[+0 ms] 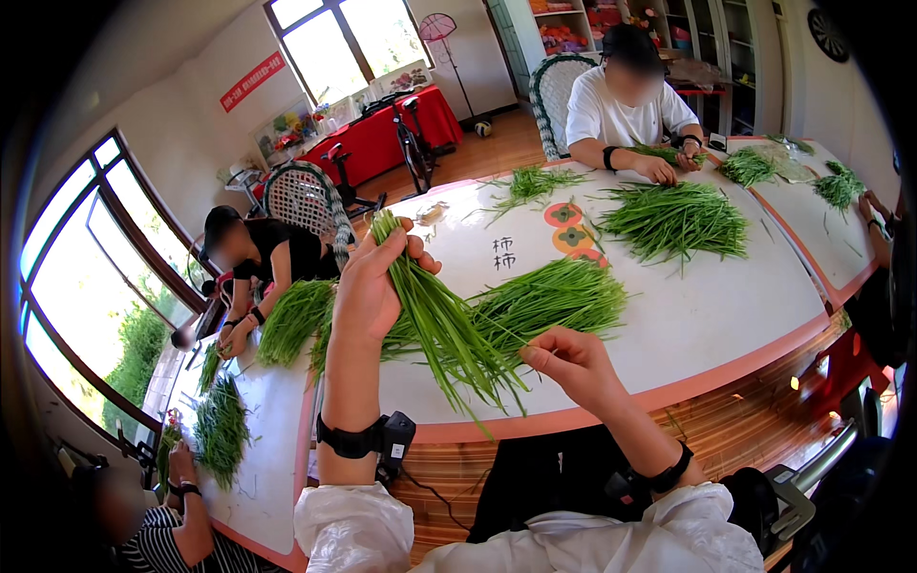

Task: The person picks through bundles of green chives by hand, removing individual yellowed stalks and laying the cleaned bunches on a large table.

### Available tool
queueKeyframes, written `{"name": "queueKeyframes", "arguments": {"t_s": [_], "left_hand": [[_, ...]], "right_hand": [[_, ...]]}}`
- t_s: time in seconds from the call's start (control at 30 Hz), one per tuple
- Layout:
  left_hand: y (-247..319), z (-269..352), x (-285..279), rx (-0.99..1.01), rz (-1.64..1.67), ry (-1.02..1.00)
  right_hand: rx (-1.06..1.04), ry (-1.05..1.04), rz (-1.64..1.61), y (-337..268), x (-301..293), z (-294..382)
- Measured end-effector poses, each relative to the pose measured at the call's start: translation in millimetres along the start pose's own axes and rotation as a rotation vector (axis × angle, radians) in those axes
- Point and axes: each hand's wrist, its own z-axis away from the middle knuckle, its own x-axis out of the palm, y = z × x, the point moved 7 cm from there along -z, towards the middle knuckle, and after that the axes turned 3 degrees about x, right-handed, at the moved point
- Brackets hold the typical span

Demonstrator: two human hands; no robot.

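Note:
My left hand [367,290] is raised over the table, closed around a bundle of garlic chives [450,319]. The pale stem ends stick up above the thumb, and the green leaf tips fan downward to the right. Beside those leaves, the thumb and forefinger of my right hand [577,365] pinch the end of one thin blade [510,335]. Behind the bundle, a loose pile of garlic chives [555,297] lies on the white tabletop [688,333], partly hidden by my left hand and the bundle.
Across the table a person [627,107] handles chives by another pile [677,222]. To the left, one person [276,254] leans over chives [295,322]; another [168,516] sits near a darker heap [221,430]. A hand [875,215] shows at far right. A pink border [648,401] edges the table.

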Motion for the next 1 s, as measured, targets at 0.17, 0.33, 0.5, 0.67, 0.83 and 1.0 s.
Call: {"name": "queueKeyframes", "arguments": {"t_s": [0.17,0.33,0.5,0.67,0.83,1.0], "left_hand": [[0.1,5.5,-1.0,-0.011,0.030,-0.012],[7.3,7.4,-11.6,-0.006,0.018,0.021],[31.7,14.3,-39.2,0.084,-0.050,0.052],[76.1,33.1,-96.7,0.143,-0.062,0.128],[96.1,24.0,-121.2,0.174,-0.171,0.191],[124.3,1.7,-154.9,0.280,-0.361,0.377]], "right_hand": [[-0.082,0.175,-0.126,-1.0,-18.6,3.8],[0.136,-0.075,0.016,16.4,-42.1,35.3],[0.415,-0.191,0.264,43.4,-84.5,97.9],[0.485,-0.194,0.626,81.6,-123.8,143.8],[0.455,-0.007,1.085,140.7,-173.3,159.5],[0.312,0.243,1.287,161.5,-192.5,152.0]]}}
